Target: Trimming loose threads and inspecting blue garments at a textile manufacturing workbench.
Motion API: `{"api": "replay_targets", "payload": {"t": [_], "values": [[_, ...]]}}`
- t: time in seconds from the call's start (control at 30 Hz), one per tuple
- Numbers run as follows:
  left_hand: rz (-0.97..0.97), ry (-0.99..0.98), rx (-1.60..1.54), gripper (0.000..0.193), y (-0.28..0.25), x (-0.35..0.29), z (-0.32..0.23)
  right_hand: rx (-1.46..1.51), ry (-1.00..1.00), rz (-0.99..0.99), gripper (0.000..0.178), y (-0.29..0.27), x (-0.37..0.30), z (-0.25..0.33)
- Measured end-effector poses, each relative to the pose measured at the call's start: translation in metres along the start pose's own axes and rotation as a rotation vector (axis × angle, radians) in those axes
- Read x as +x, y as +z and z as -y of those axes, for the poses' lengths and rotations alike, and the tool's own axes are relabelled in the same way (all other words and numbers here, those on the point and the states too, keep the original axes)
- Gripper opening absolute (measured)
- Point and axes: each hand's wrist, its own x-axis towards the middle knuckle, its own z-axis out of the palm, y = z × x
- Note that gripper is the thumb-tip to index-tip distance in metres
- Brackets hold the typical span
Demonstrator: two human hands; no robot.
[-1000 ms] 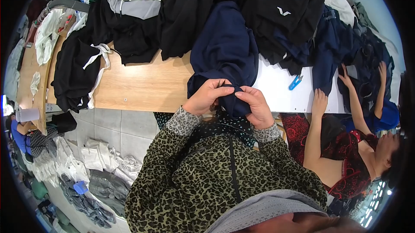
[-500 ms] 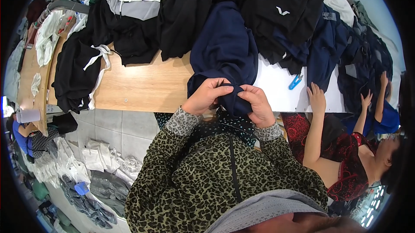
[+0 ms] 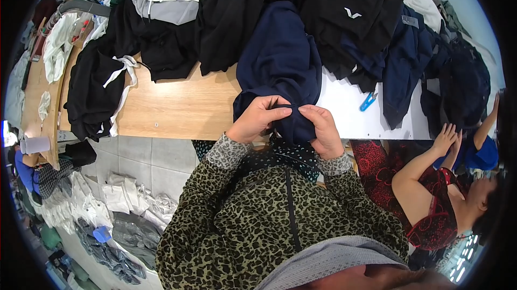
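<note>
A navy blue garment [image 3: 280,47] lies across the table, its near end drawn over the front edge toward me. My left hand [image 3: 259,119] pinches a narrow edge of that cloth between thumb and forefinger. Close beside it, my right hand [image 3: 322,127] grips the same edge, thumb and fingertips pressed together. The fingertips of both hands almost meet, and the cloth hangs in folds below them. What part of the garment I hold is too small to tell.
Blue thread snips [image 3: 368,101] lie on the white tabletop [image 3: 339,101] to the right. Black garments [image 3: 231,21] are heaped along the back. At right a co-worker's hand [image 3: 445,138] handles dark clothing [image 3: 458,91]. Bagged clothes [image 3: 129,231] cover floor at left.
My right thumb and fingers have shifted slightly on the cloth; my left hand holds its place. The co-worker's hand at right has moved away from the navy piece, farther right.
</note>
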Motion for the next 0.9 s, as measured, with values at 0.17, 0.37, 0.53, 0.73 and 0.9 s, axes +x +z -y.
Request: {"api": "replay_targets", "payload": {"t": [0.17, 0.37, 0.53, 0.73, 0.9], "values": [[-0.364, 0.522, 0.567, 0.02, 0.001, 0.0, 0.004, -0.002, -0.05, -0.042, 0.011, 0.001, 0.0, 0.003], [-0.184, 0.751, 0.815, 0.011, 0.02, -0.007, -0.003, -0.054, -0.077, -0.051, 0.012, -0.001, 0.0, 0.002], [-0.218, 0.891, 0.962, 0.009, 0.026, 0.001, 0.006, -0.061, -0.076, -0.041, 0.012, -0.001, 0.002, -0.003], [-0.093, 0.21, -0.091, 0.01, 0.01, 0.001, 0.008, -0.013, -0.058, -0.074, 0.011, -0.001, 0.001, 0.001], [-0.185, 0.693, 0.719, 0.011, 0.023, -0.002, -0.001, -0.038, -0.067, -0.04, 0.012, -0.004, 0.003, -0.001]]}}
